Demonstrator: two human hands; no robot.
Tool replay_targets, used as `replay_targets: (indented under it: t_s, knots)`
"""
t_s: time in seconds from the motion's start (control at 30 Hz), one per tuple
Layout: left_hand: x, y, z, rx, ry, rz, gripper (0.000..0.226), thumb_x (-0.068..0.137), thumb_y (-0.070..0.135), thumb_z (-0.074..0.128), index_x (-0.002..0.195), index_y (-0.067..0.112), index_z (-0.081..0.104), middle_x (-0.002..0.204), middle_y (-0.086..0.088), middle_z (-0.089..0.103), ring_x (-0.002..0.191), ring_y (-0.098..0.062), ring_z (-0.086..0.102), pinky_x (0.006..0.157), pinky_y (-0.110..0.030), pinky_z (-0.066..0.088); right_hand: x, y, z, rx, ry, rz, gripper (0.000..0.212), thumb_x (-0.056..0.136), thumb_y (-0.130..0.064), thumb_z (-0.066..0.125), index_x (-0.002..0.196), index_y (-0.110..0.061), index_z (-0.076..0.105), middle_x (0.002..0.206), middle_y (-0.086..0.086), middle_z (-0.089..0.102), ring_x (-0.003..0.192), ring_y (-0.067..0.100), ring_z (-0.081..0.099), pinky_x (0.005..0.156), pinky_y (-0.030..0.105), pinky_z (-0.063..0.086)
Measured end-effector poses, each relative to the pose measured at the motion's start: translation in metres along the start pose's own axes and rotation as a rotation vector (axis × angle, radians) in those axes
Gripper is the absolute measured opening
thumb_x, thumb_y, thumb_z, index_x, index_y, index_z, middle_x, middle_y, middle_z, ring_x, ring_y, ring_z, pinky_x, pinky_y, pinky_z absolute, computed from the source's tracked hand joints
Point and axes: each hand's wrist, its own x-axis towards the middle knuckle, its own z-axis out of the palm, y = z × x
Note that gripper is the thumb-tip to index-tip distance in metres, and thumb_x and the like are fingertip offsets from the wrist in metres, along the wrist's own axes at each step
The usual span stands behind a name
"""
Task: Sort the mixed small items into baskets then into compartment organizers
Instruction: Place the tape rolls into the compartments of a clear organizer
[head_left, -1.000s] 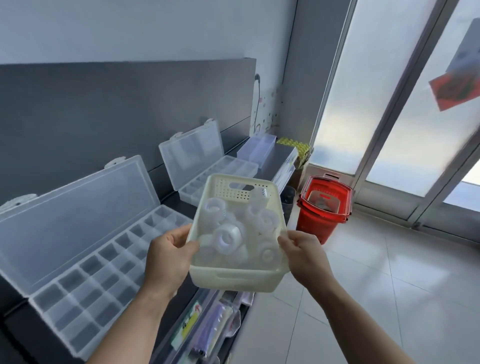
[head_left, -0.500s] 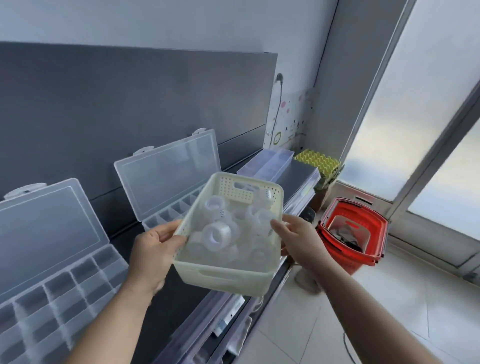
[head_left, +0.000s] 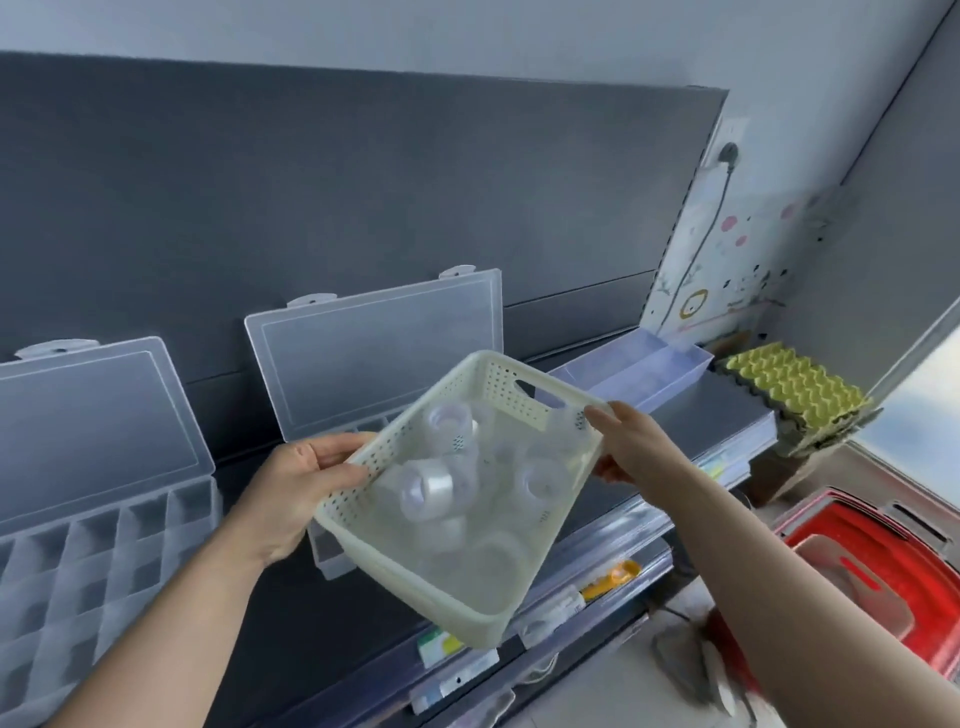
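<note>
I hold a cream perforated basket (head_left: 457, 597) in the air with both hands, tilted down towards me. Several clear tape rolls (head_left: 431, 486) lie inside it. My left hand (head_left: 296, 493) grips its left rim and my right hand (head_left: 631, 447) grips its right rim. Behind the basket stands an open clear compartment organizer (head_left: 374, 348), its tray mostly hidden by the basket. A second open compartment organizer (head_left: 93, 566) sits on the dark shelf at the left, its cells showing nothing inside.
A clear divided tray (head_left: 644, 371) and a yellow-green egg carton (head_left: 795, 392) sit on the shelf at the right. A red shopping basket (head_left: 883, 566) stands on the floor at lower right. Packaged items hang under the dark shelf (head_left: 249, 613).
The view has swung left and up towards the shelf wall. The basket stays in both hands and has tipped more towards me, its far end higher.
</note>
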Motion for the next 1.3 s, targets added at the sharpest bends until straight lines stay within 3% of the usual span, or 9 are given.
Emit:
replay_targets:
  t_s: [0.33, 0.53, 0.7, 0.83, 0.9, 1.0, 1.17, 1.23, 1.3]
  knots:
    - [0.07, 0.017, -0.022, 0.278, 0.149, -0.01, 0.024, 0.087, 0.004, 0.066, 0.099, 0.023, 0.073, 0.095, 0.005, 0.075, 0.092, -0.015, 0.07, 0.085, -0.035, 0.053, 0.042, -0.012, 0.022, -0.108, -0.028, 0.007, 0.027, 0.1, -0.013, 0.036, 0.098, -0.004, 0.061, 0.062, 0.017, 0.068, 0.046, 0.021, 0.064, 0.044, 0.022, 0.049]
    - [0.082, 0.011, -0.025, 0.334, 0.378, 0.024, 0.018, 0.083, 0.011, 0.072, 0.1, 0.017, 0.071, 0.094, 0.004, 0.072, 0.089, -0.007, 0.066, 0.07, -0.02, 0.047, 0.048, -0.004, 0.032, -0.092, -0.023, -0.022, 0.029, 0.1, -0.013, 0.033, 0.094, -0.001, 0.058, 0.057, 0.016, 0.068, 0.048, 0.026, 0.065, 0.057, 0.033, 0.056]
    - [0.074, -0.003, -0.024, 0.306, 0.446, -0.033, 0.023, 0.087, 0.012, 0.068, 0.108, 0.02, 0.063, 0.097, 0.005, 0.069, 0.088, -0.012, 0.065, 0.065, -0.026, 0.048, 0.053, -0.002, 0.034, -0.083, -0.016, -0.034, 0.027, 0.1, -0.014, 0.034, 0.092, -0.004, 0.058, 0.058, 0.014, 0.069, 0.052, 0.028, 0.068, 0.057, 0.032, 0.053]
    - [0.076, -0.004, -0.02, 0.35, 0.526, 0.036, 0.027, 0.087, 0.006, 0.064, 0.091, 0.032, 0.062, 0.093, 0.01, 0.069, 0.09, -0.01, 0.064, 0.079, -0.031, 0.051, 0.058, -0.007, 0.035, -0.162, -0.111, -0.069, 0.029, 0.098, -0.011, 0.031, 0.093, -0.006, 0.059, 0.061, 0.012, 0.07, 0.056, 0.026, 0.07, 0.07, 0.043, 0.06]
    - [0.08, -0.005, -0.02, 0.348, 0.541, 0.021, 0.025, 0.088, 0.008, 0.063, 0.104, 0.027, 0.063, 0.101, 0.007, 0.068, 0.094, -0.013, 0.063, 0.087, -0.035, 0.05, 0.059, -0.008, 0.036, -0.222, -0.172, -0.087, 0.027, 0.097, -0.011, 0.032, 0.095, -0.007, 0.059, 0.062, 0.01, 0.071, 0.058, 0.025, 0.07, 0.075, 0.047, 0.059]
    - [0.085, -0.009, -0.02, 0.395, 0.547, -0.038, 0.052, 0.089, 0.019, 0.065, 0.138, 0.016, 0.046, 0.127, 0.003, 0.057, 0.115, -0.018, 0.055, 0.102, -0.04, 0.044, 0.063, -0.011, 0.034, -0.343, -0.252, -0.115, 0.022, 0.095, -0.011, 0.035, 0.094, -0.008, 0.057, 0.061, 0.009, 0.071, 0.057, 0.023, 0.07, 0.073, 0.046, 0.059]
    - [0.077, -0.01, -0.012, 0.592, 0.624, 0.044, 0.064, 0.09, 0.032, 0.062, 0.145, 0.015, 0.035, 0.148, -0.001, 0.038, 0.134, -0.019, 0.039, 0.11, -0.037, 0.033, 0.073, -0.024, 0.026, -0.685, -0.188, -0.317, 0.017, 0.091, -0.027, 0.051, 0.1, -0.014, 0.054, 0.093, -0.002, 0.064, 0.085, 0.024, 0.064, 0.062, 0.029, 0.048]
    - [0.069, -0.004, -0.005, 0.726, 0.628, 0.187, 0.064, 0.088, 0.035, 0.064, 0.144, 0.015, 0.039, 0.146, 0.001, 0.037, 0.133, -0.016, 0.037, 0.108, -0.03, 0.031, 0.076, -0.035, 0.027, -0.771, -0.087, -0.46, 0.028, 0.092, -0.033, 0.055, 0.116, -0.019, 0.054, 0.11, -0.002, 0.06, 0.101, 0.023, 0.059, 0.07, 0.025, 0.042]
    - [0.066, 0.002, 0.001, 0.821, 0.452, 0.225, 0.067, 0.087, 0.04, 0.064, 0.145, 0.019, 0.038, 0.146, 0.008, 0.037, 0.135, -0.011, 0.034, 0.107, -0.024, 0.026, 0.081, -0.048, 0.036, -0.723, -0.053, -0.595, 0.042, 0.091, -0.033, 0.057, 0.129, -0.017, 0.053, 0.129, -0.002, 0.056, 0.112, 0.019, 0.055, 0.084, 0.027, 0.043]
